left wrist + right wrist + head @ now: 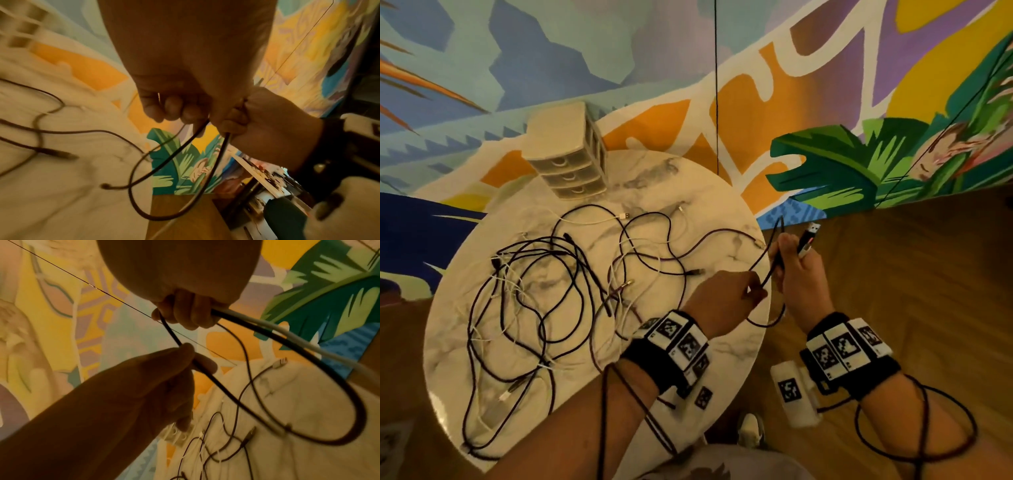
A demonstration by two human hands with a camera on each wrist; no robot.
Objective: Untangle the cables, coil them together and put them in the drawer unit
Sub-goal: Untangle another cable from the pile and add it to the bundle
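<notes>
A tangle of dark and white cables (544, 294) lies spread over the round marble table (715, 212). My right hand (796, 263) grips a dark cable (777, 240) past the table's right edge, with a black plug (810, 236) sticking up from the fist. My left hand (736, 294) pinches the same cable (205, 371) just below, between thumb and fingertips. A loop (767, 322) hangs between the hands. In the right wrist view a white cable (277, 326) also runs out of the right hand (185, 311). The beige drawer unit (571, 161) stands at the table's far edge, drawers shut.
A painted mural wall (825, 102) rises behind the table, and wooden floor (928, 274) lies to the right. A thin black cord (716, 85) hangs down the wall. Wrist bands carry their own cables (914, 421) along my forearms.
</notes>
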